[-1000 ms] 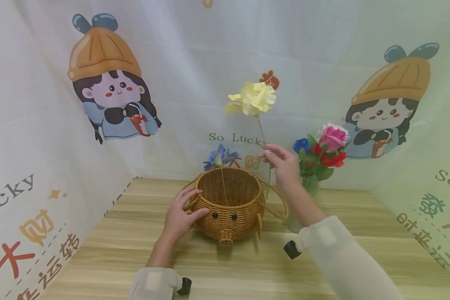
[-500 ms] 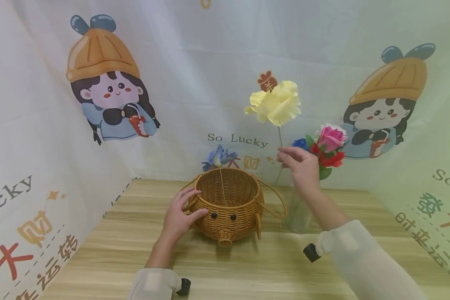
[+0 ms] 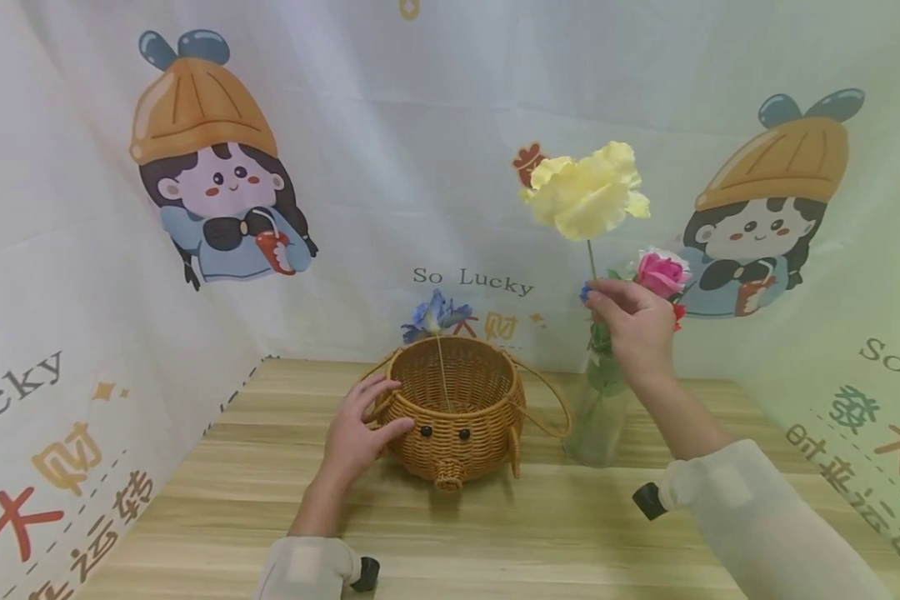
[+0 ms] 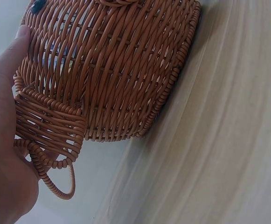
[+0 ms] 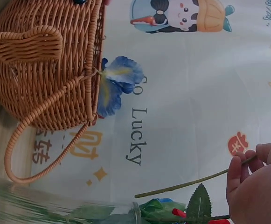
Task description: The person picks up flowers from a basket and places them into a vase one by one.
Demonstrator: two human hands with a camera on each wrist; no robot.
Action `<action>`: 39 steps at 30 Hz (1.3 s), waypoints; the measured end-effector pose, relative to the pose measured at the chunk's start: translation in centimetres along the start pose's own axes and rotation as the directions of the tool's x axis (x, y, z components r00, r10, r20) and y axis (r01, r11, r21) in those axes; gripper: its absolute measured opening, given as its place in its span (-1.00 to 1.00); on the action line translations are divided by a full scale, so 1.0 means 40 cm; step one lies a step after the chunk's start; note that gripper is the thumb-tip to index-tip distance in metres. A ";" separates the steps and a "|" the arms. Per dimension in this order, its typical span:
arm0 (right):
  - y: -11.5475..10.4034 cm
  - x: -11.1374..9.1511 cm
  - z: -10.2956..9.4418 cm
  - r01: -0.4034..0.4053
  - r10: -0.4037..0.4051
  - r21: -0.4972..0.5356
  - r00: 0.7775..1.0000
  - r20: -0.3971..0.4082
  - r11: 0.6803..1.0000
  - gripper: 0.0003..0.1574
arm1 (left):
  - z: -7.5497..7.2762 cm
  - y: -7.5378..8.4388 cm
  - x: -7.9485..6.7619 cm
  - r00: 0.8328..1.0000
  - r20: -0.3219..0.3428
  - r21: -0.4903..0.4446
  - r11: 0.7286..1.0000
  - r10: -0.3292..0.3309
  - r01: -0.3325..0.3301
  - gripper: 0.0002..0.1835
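Note:
A pig-faced wicker basket (image 3: 487, 446) stands on the table, and my left hand (image 3: 354, 429) grips its left side, thumb on the front and fingers at the rim. In the left wrist view that thumb (image 4: 15, 52) lies against the weave beside the basket's ear (image 4: 51, 128). A blue artificial flower (image 3: 437, 317) leans inside the basket, its head above the back rim. My right hand (image 3: 641, 333) pinches the stem of a yellow artificial flower (image 3: 588, 196), held upright before the glass vase (image 3: 595, 429). The right wrist view shows the stem's bare lower end (image 5: 172, 188) beside the vase's mouth, outside it.
The vase holds a pink rose (image 3: 662, 273), red and blue blooms and green leaves, partly hidden by my right hand. The basket's loop handle (image 3: 562, 408) hangs out towards the vase. A printed cloth (image 3: 390, 167) surrounds the wooden table (image 3: 270, 500).
My right hand has moved rightwards with the yellow flower, from behind the basket's right side to in front of the vase's flowers. My left hand has stayed on the basket.

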State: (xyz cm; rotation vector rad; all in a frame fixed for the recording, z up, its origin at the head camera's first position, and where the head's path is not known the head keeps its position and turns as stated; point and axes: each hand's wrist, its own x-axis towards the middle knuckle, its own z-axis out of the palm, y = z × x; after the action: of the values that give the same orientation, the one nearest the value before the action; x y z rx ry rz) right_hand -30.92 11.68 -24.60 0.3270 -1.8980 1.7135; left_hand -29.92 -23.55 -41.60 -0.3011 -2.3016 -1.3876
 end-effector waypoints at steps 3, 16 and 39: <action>0.001 -0.001 -0.008 0.007 -0.007 -0.022 1.000 0.013 1.000 -0.65 | -0.001 0.000 -0.001 1.000 0.000 0.006 1.000 -0.008 0.008 -0.35; 0.009 -0.013 -0.027 0.154 -0.162 -0.095 0.984 -0.078 0.983 -0.72 | 0.000 0.000 -0.002 1.000 0.003 0.011 1.000 0.002 -0.002 -0.35; 0.101 -0.006 -0.026 -0.027 -0.002 -0.126 0.975 -0.220 0.992 -0.67 | 0.000 0.002 -0.001 1.000 -0.010 0.038 0.999 0.010 -0.009 -0.38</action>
State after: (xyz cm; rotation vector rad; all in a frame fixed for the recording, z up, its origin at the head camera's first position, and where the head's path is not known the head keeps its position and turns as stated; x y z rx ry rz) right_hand -32.62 13.26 -28.05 0.0719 -1.8382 1.5561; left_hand -29.86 -23.50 -41.55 -0.2922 -2.3120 -1.3363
